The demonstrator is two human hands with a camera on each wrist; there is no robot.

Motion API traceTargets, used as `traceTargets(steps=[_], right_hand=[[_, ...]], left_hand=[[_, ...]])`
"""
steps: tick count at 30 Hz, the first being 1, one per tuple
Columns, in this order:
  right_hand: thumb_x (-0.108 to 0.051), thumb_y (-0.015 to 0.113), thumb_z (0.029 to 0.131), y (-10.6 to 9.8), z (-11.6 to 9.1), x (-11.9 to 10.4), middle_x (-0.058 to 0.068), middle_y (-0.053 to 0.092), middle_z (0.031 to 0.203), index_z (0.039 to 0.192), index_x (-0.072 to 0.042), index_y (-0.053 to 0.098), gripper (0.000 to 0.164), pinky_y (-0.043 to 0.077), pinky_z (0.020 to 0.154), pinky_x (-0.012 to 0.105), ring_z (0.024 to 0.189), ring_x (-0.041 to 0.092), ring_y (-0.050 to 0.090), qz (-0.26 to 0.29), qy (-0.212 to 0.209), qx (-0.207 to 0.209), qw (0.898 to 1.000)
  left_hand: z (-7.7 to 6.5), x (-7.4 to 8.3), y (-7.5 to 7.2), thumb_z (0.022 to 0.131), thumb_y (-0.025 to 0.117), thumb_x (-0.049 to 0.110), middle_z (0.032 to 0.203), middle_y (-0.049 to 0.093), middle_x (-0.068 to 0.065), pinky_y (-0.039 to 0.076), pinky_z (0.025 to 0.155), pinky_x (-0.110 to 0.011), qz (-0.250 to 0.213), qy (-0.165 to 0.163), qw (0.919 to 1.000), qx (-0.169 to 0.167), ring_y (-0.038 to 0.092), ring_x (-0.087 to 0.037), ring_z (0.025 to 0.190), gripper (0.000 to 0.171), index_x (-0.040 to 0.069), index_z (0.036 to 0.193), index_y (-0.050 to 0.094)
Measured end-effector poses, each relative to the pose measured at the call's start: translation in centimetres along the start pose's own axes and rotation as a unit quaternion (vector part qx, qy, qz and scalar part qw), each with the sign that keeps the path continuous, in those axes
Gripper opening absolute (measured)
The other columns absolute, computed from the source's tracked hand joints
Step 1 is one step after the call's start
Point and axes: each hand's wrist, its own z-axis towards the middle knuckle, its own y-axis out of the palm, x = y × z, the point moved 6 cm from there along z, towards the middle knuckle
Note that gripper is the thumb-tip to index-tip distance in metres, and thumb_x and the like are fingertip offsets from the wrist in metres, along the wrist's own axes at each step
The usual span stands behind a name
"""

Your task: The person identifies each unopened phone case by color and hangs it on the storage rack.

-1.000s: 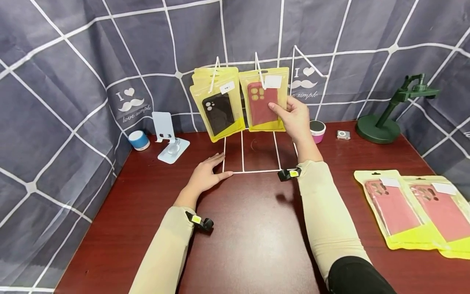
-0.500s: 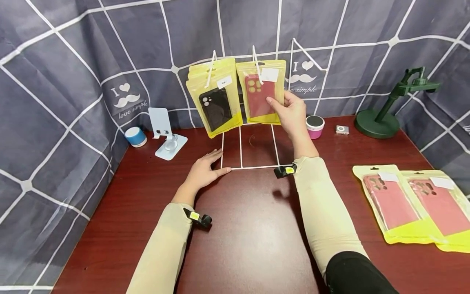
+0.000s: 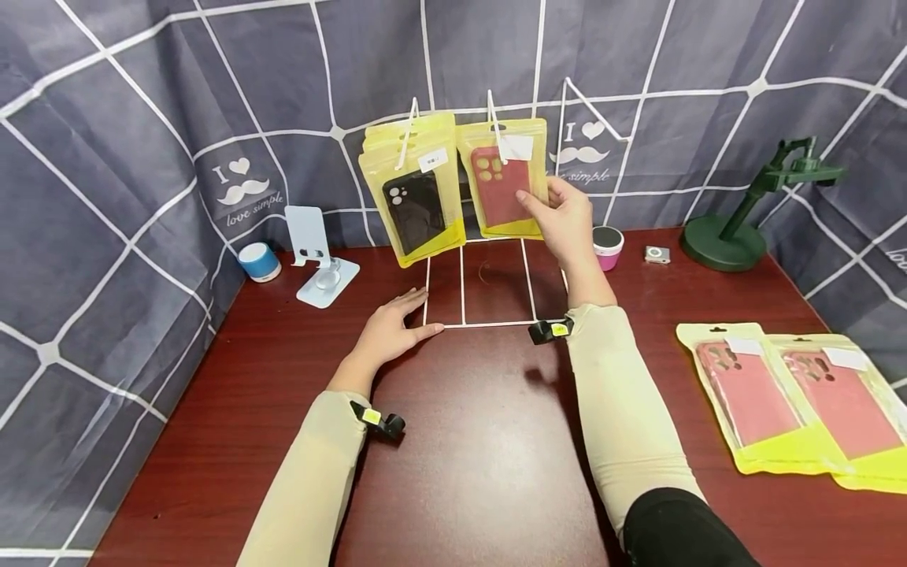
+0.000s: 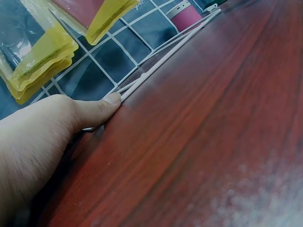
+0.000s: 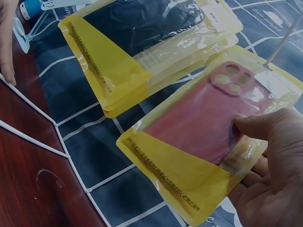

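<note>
In the head view my right hand (image 3: pixel 568 224) pinches the right edge of a bagged red phone case (image 3: pixel 501 189), thumb in front and fingers behind. A white prong of the wire display rack (image 3: pixel 496 324) passes through the top of this yellow-edged bag. Left of it, bagged phone cases, a black one (image 3: pixel 416 214) in front, hang on another prong. My left hand (image 3: pixel 388 335) rests at the rack's front left corner, fingers extended. In the left wrist view its thumb (image 4: pixel 97 109) touches the white base wire. The right wrist view shows my right thumb (image 5: pixel 265 125) on the bag's front.
Two more bagged red phone cases (image 3: pixel 751 394) lie overlapping at the table's right. Along the back stand a blue cylinder (image 3: pixel 259 262), a pale phone stand (image 3: pixel 322 264), a pink cylinder (image 3: pixel 608 247), a small silver device (image 3: pixel 657 254) and a green stand (image 3: pixel 730 236). A third prong (image 3: pixel 595 110) juts out at right.
The head view has tilted slightly. The red case's bag has shifted a little to the left on its prong with my right hand still pinching it. My left hand stays at the rack's corner.
</note>
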Motion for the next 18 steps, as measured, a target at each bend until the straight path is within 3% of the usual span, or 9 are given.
traceTargets(steps=[5, 12, 18], right_hand=[[-0.018, 0.08, 0.087, -0.1, 0.2, -0.2, 0.014, 0.075, 0.105, 0.111, 0.0, 0.073, 0.03, 0.055, 0.075, 0.021, 0.082, 0.007, 0.071, 0.011, -0.01, 0.001, 1.0], [-0.018, 0.083, 0.085, -0.1, 0.2, -0.7, 0.002, 0.076, 0.089, 0.108, -0.003, 0.075, 0.028, 0.052, 0.07, 0.021, 0.081, 0.008, 0.07, 0.014, 0.0, -0.003, 1.0], [-0.015, 0.082, 0.085, -0.6, 0.0, -1.4, 0.005, 0.076, 0.093, 0.113, -0.002, 0.074, 0.032, 0.054, 0.073, 0.02, 0.084, 0.009, 0.07, 0.013, -0.004, -0.004, 1.0]], left_hand=[[-0.1, -0.1, -0.2, 0.086, 0.066, 0.067, 0.157, 0.043, -0.001, 0.029, 0.118, -0.049, -0.003, 0.002, 1.0, 0.002, 0.035, -0.026, 0.147, 0.084, 0.018, 0.151, 0.049], [-0.4, -0.2, -0.4, 0.085, 0.066, 0.068, 0.156, 0.043, -0.001, 0.029, 0.118, -0.048, 0.002, -0.005, 1.0, 0.001, 0.035, -0.025, 0.146, 0.085, 0.018, 0.151, 0.049], [-0.1, -0.2, 0.1, 0.085, 0.064, 0.07, 0.157, 0.043, -0.001, 0.03, 0.118, -0.047, 0.005, 0.0, 1.0, -0.003, 0.035, -0.023, 0.147, 0.085, 0.019, 0.152, 0.048]])
